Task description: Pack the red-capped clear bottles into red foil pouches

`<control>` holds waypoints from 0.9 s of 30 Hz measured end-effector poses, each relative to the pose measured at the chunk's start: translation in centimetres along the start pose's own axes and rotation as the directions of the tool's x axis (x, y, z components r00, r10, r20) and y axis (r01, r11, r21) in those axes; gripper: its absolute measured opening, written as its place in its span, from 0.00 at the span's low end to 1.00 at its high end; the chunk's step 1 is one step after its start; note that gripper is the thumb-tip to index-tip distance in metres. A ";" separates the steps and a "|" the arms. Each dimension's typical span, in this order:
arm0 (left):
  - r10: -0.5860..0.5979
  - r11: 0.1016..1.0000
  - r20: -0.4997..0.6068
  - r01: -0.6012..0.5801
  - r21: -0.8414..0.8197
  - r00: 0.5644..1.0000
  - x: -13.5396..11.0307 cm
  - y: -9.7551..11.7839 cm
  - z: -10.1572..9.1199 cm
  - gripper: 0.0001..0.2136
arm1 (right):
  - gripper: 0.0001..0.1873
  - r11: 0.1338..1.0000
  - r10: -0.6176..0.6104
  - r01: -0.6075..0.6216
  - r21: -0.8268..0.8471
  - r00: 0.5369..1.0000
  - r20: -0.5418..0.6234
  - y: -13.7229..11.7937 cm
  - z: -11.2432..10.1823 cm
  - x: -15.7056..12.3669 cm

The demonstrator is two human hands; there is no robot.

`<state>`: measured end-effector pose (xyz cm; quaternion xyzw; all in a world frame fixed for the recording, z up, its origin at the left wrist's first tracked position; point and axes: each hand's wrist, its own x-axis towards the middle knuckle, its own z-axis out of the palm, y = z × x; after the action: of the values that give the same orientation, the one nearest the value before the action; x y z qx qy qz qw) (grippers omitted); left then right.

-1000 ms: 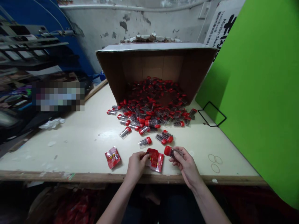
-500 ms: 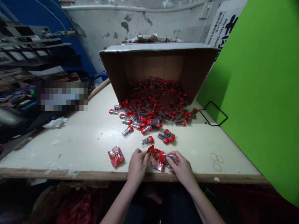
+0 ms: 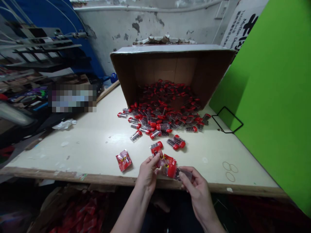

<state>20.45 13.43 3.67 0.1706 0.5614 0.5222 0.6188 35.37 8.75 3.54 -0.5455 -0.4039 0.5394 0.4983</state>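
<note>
Positions by clock, 12 at the far side of the table.

The main surface is a cream-painted table point(image 3: 97, 152) with a worn wooden front edge point(image 3: 73, 174). Beyond its left side, at 10 o'clock, stands a dark metal rack point(image 3: 43, 48), partly hidden by a pixelated patch. At 9 o'clock lies a crumpled white scrap of tissue or plastic point(image 3: 64, 124). Below the table edge, at 7 o'clock, is a pile of red foil packets point(image 3: 82, 215).

A flat red foil sachet point(image 3: 123, 160) lies alone on the table at 8 o'clock. Just right of it, the left hand point(image 3: 147, 173) pinches a second red foil sachet point(image 3: 167, 162). A loose red-capped clear plastic tube point(image 3: 155, 148) lies at its fingertips; contact is impossible to confirm. The right hand point(image 3: 198, 191) grips a clear tube with a red cap and dark contents point(image 3: 178, 172), its cap against the held sachet. The hands are close but apart, linked only through sachet and tube.

At 12 o'clock, a brown corrugated cardboard box point(image 3: 172, 71) lies on its side, open toward the person, with a heap of red-capped tubes point(image 3: 160, 121) spilling across the table. At 2 o'clock sits a bent black wire frame point(image 3: 227, 119); at 4 o'clock, thin rubber bands point(image 3: 229, 171); at 3 o'clock, beyond the table, a bright green panel point(image 3: 272, 97).
</note>
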 end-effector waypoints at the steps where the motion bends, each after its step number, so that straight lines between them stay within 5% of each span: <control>1: -0.042 0.995 0.013 0.043 -0.086 0.999 -0.2 0.0 0.3 0.15 | 0.12 1.000 0.008 -0.008 0.011 1.000 0.021 0.1 0.4 -0.2; 5: -0.129 0.935 0.096 0.154 -0.320 0.987 -1.1 -0.3 1.0 0.14 | 0.12 0.998 0.031 -0.034 0.047 0.998 0.063 0.5 1.2 -0.6; 15: -0.153 0.932 0.096 0.176 -0.315 0.984 -2.1 0.4 1.5 0.12 | 0.13 0.998 0.035 -0.033 0.051 0.998 -0.054 0.8 0.3 -0.1; 27: 0.053 0.999 0.081 -0.054 0.004 0.995 -2.5 -1.4 0.5 0.11 | 0.13 0.990 0.076 -0.078 0.118 0.997 0.024 0.0 0.5 -0.1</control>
<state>21.94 10.94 3.98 0.2082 0.5329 0.5297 0.6262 34.89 8.67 3.62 -0.5248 -0.3548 0.5866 0.5046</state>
